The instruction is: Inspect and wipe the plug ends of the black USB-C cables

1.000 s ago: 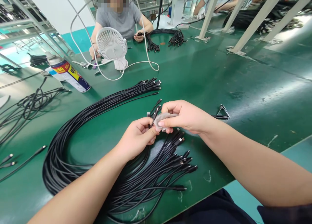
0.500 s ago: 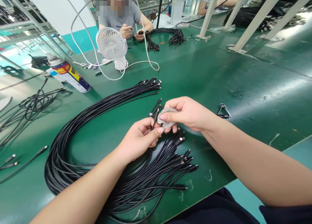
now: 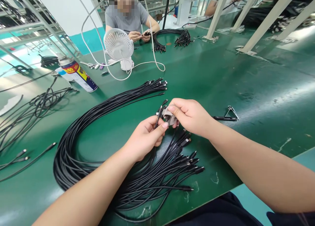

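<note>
Between finger and thumb, my left hand pinches black cables close to their plugs. My right hand is closed on a small grey cloth, pressed against a cable end right beside my left fingertips. The plug under the cloth is mostly hidden. A thick bundle of black cables curves in a U round the left side of my hands. One set of its plugs lies beyond my hands, and the other plugs fan out below them.
A white fan with a looping white cord and a spray can stand at the back left. Loose cables lie left. A black tool with a metal triangular end rests right. Across the green table sits a co-worker handling cables.
The grey cloth has gone from lying flat over the cable end to being crumpled and folded around it. The whole view has shifted slightly; the co-worker's hands have drawn closer together.
</note>
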`<state>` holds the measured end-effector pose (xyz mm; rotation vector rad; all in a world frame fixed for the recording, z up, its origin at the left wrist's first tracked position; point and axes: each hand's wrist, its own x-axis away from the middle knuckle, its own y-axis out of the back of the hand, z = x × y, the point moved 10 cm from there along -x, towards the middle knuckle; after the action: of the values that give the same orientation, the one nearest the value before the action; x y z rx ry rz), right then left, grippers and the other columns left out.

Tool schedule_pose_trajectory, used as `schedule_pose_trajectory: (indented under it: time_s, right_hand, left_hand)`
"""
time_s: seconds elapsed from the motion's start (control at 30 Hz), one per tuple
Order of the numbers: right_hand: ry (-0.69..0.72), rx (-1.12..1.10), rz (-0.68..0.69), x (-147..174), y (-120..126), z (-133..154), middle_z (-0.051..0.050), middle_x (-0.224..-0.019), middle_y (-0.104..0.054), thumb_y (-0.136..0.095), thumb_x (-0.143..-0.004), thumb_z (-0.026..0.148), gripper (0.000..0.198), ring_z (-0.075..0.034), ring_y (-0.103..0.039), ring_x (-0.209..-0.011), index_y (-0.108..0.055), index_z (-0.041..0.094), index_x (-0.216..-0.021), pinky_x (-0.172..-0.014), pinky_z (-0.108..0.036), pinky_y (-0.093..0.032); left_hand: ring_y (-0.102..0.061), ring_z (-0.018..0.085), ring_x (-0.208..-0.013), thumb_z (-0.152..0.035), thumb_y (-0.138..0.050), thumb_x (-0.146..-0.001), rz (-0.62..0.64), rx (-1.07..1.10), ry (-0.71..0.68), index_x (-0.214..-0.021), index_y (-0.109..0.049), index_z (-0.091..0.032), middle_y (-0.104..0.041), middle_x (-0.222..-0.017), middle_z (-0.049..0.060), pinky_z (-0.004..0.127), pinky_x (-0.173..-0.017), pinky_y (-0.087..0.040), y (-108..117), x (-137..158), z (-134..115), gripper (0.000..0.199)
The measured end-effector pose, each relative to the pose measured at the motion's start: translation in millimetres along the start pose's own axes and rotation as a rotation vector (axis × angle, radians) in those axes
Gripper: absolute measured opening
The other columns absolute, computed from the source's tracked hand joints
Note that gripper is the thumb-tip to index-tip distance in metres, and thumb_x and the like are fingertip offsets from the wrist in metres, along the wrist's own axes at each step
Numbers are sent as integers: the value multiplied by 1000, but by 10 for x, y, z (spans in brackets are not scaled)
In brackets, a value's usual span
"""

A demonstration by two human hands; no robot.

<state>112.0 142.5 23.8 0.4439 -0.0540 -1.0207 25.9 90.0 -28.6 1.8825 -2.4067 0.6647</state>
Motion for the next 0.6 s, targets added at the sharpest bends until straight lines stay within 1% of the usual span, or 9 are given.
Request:
schedule_pose_trajectory:
  time_s: [0.1,0.2,0.27,0.37,0.43,0.5,0.6]
  right_hand:
    - [142,247,-60,20,48,121,2,-54,-58,-44,-96,26,26,-12,-55,-49,-49,20,-71,-53,-24,-40]
    - [270,461,-148,54,81,209,-1,-60,-58,-41,-96,26,26,-14,-53,-56,-48,20,-72,-57,-25,-37]
    - [297,578,-186,68,71,206,-2,-64,-58,-39,-96,27,26,-15,-51,-58,-48,20,-73,-57,-26,-35]
    - [286,700,-218,70,42,160,-3,-65,-58,-36,-97,29,27,-16,-50,-58,-49,20,-75,-56,-28,-31]
    - [287,729,-269,72,68,171,-4,-64,-58,-34,-97,30,28,-17,-50,-56,-49,20,-74,-55,-29,-29]
    - [288,689,-344,79,157,209,-5,-64,-58,-34,-96,31,29,-17,-50,-56,-49,20,-74,-54,-29,-30]
    - [211,475,-424,71,355,189,-4,-64,-58,-39,-96,33,28,-16,-52,-56,-51,19,-75,-55,-28,-35]
  left_hand:
    - [-27,0,-43,-41,-78,-75,-45,16,6,-74,-55,-15,-44,-58,-8,16,-41,-19,40,-8,4,35]
    - [-28,0,-41,-42,-77,-77,-40,20,27,-77,-62,-12,-47,-59,-6,15,-40,-18,30,-16,5,33]
    - [-28,0,-41,-43,-77,-76,-21,37,48,-80,-66,-11,-48,-59,-6,15,-39,-18,12,-19,9,34]
    - [-29,-1,-40,-42,-79,-74,-18,65,72,-78,-68,-10,-49,-59,-5,14,-38,-19,18,-20,15,34]
    - [-29,-2,-40,-41,-81,-71,-25,82,84,-76,-68,-9,-50,-59,-5,14,-38,-19,27,-18,17,35]
    - [-30,-2,-39,-41,-84,-67,-33,90,87,-74,-69,-9,-51,-59,-5,13,-38,-20,34,-13,11,36]
    - [-36,-1,-39,-41,-86,-64,-72,58,60,-75,-70,-9,-56,-60,-4,13,-37,-24,73,-6,-25,37]
